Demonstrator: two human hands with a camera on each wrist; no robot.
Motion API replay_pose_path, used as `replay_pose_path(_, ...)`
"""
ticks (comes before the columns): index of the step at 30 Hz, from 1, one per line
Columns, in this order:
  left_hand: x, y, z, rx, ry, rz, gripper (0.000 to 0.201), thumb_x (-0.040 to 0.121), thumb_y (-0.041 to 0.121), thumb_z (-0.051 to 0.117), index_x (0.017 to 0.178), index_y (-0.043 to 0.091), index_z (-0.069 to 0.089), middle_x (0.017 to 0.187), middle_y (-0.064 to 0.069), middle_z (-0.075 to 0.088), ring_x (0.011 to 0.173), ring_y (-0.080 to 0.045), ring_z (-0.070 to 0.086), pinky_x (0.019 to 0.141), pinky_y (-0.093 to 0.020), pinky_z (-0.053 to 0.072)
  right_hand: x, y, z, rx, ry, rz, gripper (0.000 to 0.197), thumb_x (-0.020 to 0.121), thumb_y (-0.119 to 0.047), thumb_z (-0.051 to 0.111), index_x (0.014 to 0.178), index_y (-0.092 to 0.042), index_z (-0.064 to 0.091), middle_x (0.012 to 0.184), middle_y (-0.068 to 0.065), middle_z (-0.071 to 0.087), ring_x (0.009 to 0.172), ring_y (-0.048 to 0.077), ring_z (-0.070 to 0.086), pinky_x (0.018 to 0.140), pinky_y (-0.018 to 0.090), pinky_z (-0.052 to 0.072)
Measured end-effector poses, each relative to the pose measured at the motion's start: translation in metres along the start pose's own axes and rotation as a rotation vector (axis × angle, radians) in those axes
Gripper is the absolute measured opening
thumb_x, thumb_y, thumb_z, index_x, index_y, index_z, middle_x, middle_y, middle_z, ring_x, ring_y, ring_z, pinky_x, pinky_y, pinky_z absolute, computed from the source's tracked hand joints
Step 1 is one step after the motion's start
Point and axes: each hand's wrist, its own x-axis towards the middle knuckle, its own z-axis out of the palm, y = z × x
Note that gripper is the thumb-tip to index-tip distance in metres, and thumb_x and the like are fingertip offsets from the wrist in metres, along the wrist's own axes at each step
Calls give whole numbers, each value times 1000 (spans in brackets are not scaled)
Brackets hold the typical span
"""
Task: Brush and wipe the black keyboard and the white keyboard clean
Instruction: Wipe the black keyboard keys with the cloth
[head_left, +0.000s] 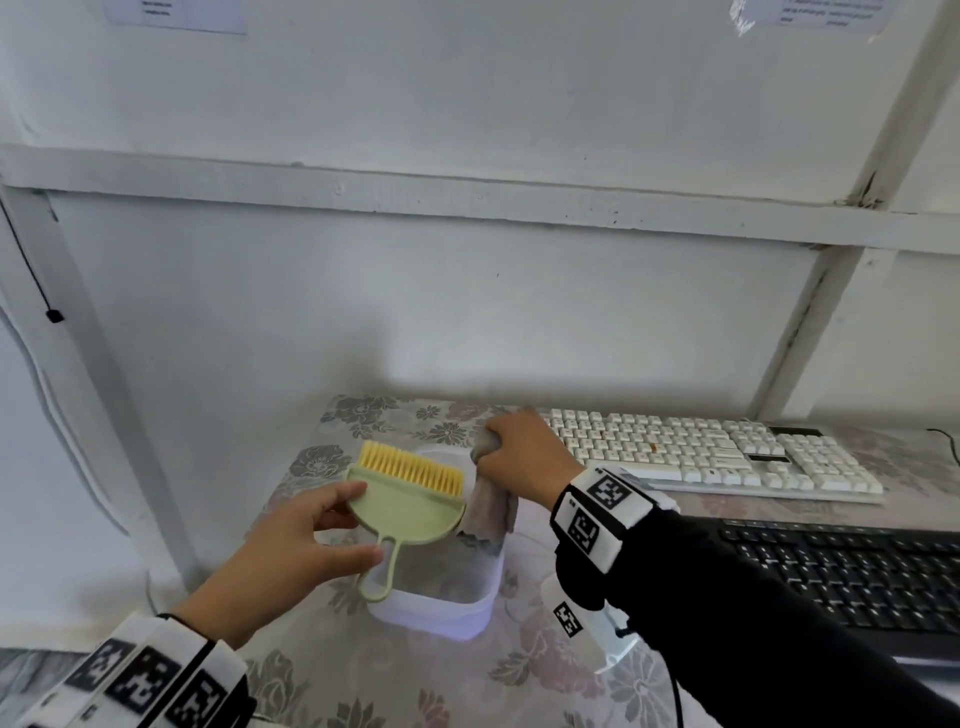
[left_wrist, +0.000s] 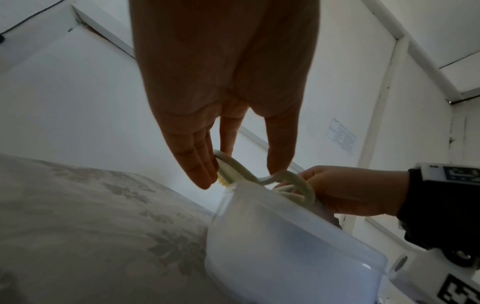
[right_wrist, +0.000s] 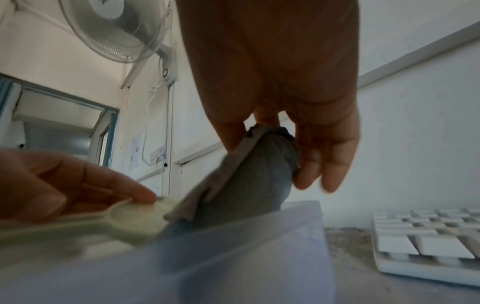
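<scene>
My left hand (head_left: 332, 525) pinches a pale green dustpan (head_left: 410, 512) with a yellow-bristled brush (head_left: 413, 466) nested in it, held above a white plastic tub (head_left: 441, 610). In the left wrist view the fingers (left_wrist: 205, 170) and thumb grip the dustpan (left_wrist: 249, 174) by its edge. My right hand (head_left: 519, 452) grips a grey cloth (head_left: 488, 506) that hangs into the tub; the cloth (right_wrist: 249, 181) shows between thumb and fingers in the right wrist view. The white keyboard (head_left: 717, 457) lies at the back right, the black keyboard (head_left: 852, 577) in front of it.
A floral tablecloth (head_left: 322, 462) covers the table, which stands against a white panelled wall (head_left: 467, 291). A white device with a marker (head_left: 576, 618) sits beside the tub under my right forearm. A cable (head_left: 950, 441) runs off at the far right.
</scene>
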Motion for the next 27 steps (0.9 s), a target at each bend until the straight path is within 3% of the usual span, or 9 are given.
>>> replay_pose_path(3, 4, 4, 3, 28, -21, 24, 69, 70, 20, 80, 132, 24, 49, 116, 10, 56, 106, 1, 54, 84, -22, 43, -7, 2, -12, 52, 1, 18, 23, 87, -5, 44, 64, -8, 42, 64, 5, 41, 82, 21, 41, 69, 22, 19)
replay_pose_path(7, 12, 9, 5, 112, -64, 71, 81, 61, 39, 82, 133, 30, 46, 123, 11, 51, 104, 1, 54, 87, -24, 44, -15, 9, -17, 296, 23, 116, 12, 83, -3, 49, 89, 2, 59, 86, 13, 54, 85, 23, 53, 67, 27, 43)
replay_pose_path(9, 15, 11, 11, 190, -64, 84, 82, 63, 36, 80, 136, 26, 45, 123, 9, 49, 99, -1, 55, 81, -17, 45, -20, 13, -18, 468, 7, 206, 22, 83, -3, 54, 105, -2, 52, 96, 9, 53, 94, 25, 56, 72, 33, 50)
replay_pose_path(12, 16, 15, 19, 350, -37, 68, 72, 76, 24, 75, 139, 25, 40, 122, 9, 44, 91, -4, 55, 63, -7, 38, -28, 20, -20, 604, 2, 251, 36, 78, -7, 64, 109, -7, 47, 105, 11, 55, 97, 26, 57, 68, 34, 51)
replay_pose_path(15, 13, 17, 25, 427, -25, 53, 73, 79, 27, 73, 142, 26, 36, 123, 7, 43, 86, -6, 54, 58, -8, 37, -38, 28, -23, 692, 7, 218, 39, 77, -5, 70, 113, -8, 56, 110, 15, 60, 100, 31, 61, 83, 47, 54)
replay_pose_path(19, 9, 15, 29, 413, 21, 25, 75, 75, 22, 76, 140, 20, 39, 119, 3, 46, 78, -12, 55, 60, -16, 41, -56, 44, -31, 792, 36, 214, 43, 79, -7, 71, 120, -12, 57, 116, 18, 60, 101, 37, 63, 83, 61, 49)
replay_pose_path(21, 9, 11, 28, 410, 22, 19, 77, 72, 20, 79, 139, 18, 42, 114, 0, 47, 72, -17, 55, 60, -27, 47, -64, 57, -38, 786, 62, 224, 41, 82, -8, 69, 120, -13, 55, 114, 19, 61, 98, 37, 63, 84, 59, 50)
replay_pose_path(24, 8, 12, 24, 383, 1, -12, 82, 66, 23, 82, 138, 27, 43, 111, -3, 49, 72, -20, 55, 59, -35, 50, -77, 84, -52, 765, 132, 238, 39, 83, -9, 67, 119, -14, 51, 106, 18, 61, 84, 26, 62, 75, 41, 53)
replay_pose_path(27, 9, 10, 19, 467, 72, 33, 92, 43, 59, 70, 130, 42, 42, 114, -7, 54, 91, -23, 58, 79, -42, 50, -91, 118, -69, 729, 186, 286, 32, 83, -9, 66, 110, -12, 49, 97, 14, 60, 81, 20, 58, 69, 32, 49)
